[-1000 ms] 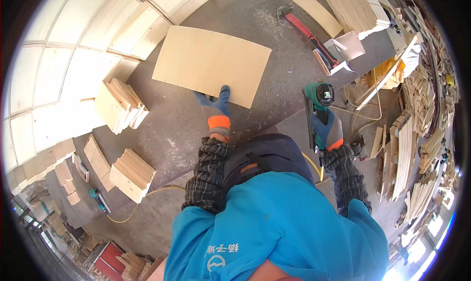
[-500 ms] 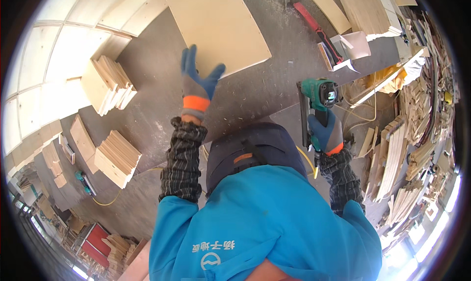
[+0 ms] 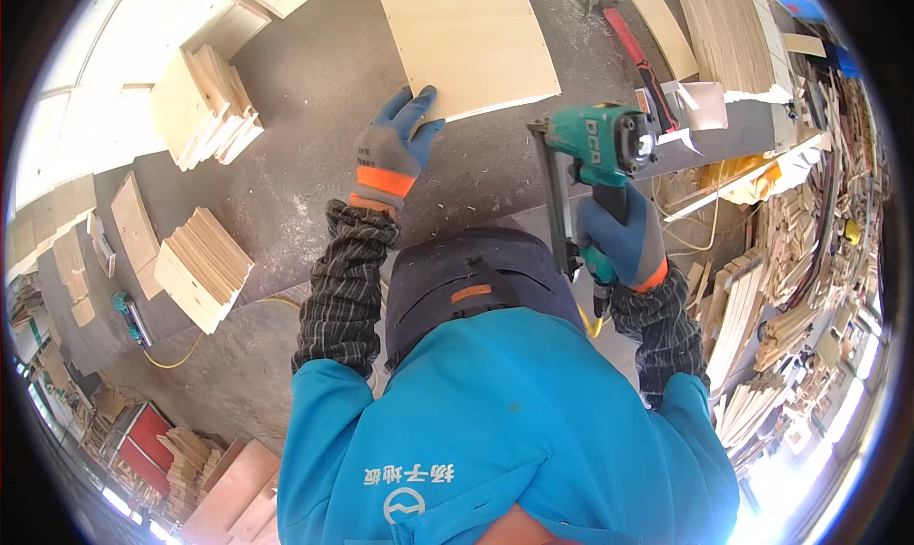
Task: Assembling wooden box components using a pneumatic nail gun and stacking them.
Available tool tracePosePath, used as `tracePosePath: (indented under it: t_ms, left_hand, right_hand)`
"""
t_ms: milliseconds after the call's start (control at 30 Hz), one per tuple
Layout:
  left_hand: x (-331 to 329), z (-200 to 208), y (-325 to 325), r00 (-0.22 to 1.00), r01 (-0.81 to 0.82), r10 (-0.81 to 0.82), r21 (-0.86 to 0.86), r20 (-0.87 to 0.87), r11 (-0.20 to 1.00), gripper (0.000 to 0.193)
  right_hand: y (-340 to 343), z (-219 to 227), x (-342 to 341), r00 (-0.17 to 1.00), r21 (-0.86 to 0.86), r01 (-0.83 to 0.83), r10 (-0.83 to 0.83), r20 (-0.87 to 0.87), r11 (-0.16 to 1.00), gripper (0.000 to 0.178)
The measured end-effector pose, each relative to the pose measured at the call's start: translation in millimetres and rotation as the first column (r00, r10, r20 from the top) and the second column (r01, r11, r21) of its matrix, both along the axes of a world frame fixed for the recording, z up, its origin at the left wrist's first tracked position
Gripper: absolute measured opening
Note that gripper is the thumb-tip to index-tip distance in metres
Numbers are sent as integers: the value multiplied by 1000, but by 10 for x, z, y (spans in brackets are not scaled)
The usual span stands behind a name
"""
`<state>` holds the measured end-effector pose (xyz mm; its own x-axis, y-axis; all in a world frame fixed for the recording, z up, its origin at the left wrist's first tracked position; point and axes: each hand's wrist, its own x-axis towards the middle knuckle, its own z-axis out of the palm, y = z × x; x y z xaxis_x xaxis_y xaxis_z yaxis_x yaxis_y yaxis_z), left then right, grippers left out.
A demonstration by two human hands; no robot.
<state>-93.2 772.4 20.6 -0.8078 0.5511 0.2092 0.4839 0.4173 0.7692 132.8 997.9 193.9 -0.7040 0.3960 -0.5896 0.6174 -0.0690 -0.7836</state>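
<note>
A pale wooden panel point(image 3: 476, 45) lies flat on the dark worktable in front of me. My left hand point(image 3: 400, 138), in a blue and grey glove with an orange band, is closed about the panel's near left corner, fingers along the side and thumb by the front edge. In my right hand point(image 3: 621, 233), gloved alike, is the grip of a teal and black nail gun point(image 3: 592, 138). The gun is raised right of the panel's near edge, its long dark magazine on the left side, apart from the panel.
A red-handled hammer point(image 3: 636, 55) rests by a small open box point(image 3: 703, 105) at the right. Stacked boards stand at the left point(image 3: 205, 264) and far right point(image 3: 728, 36). A second nail gun point(image 3: 131, 318) lies far left. A yellow hose point(image 3: 709, 223) and wood offcuts point(image 3: 752, 307) lie to the right.
My right hand has brought the nail gun up and leftward, nearer the panel. My left hand's fingers have drawn together at the panel's corner. The view has shifted slightly.
</note>
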Motion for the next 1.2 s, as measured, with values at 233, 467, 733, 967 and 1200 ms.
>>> tracePosePath:
  t_ms: [233,467,733,967,1200]
  left_hand:
    - [-40,-29,-62,999,14,-16,-54,-30,998,47]
    - [-11,-112,-55,998,-35,35,-1,-44,999,42]
    - [33,-114,-70,997,-79,80,36,-10,996,46]
    - [23,-137,-85,998,-64,65,59,-12,996,46]
    - [20,-163,-75,997,-58,61,66,-38,996,46]
  right_hand:
    - [-349,-23,-458,997,-33,-74,73,-38,997,36]
    - [-522,-212,-772,985,46,-169,168,33,984,40]
    - [-656,-261,-861,990,37,-138,137,34,990,41]
    - [-695,-211,-916,979,83,-185,176,101,979,43]
    - [-739,-245,-917,976,148,-197,180,119,969,44]
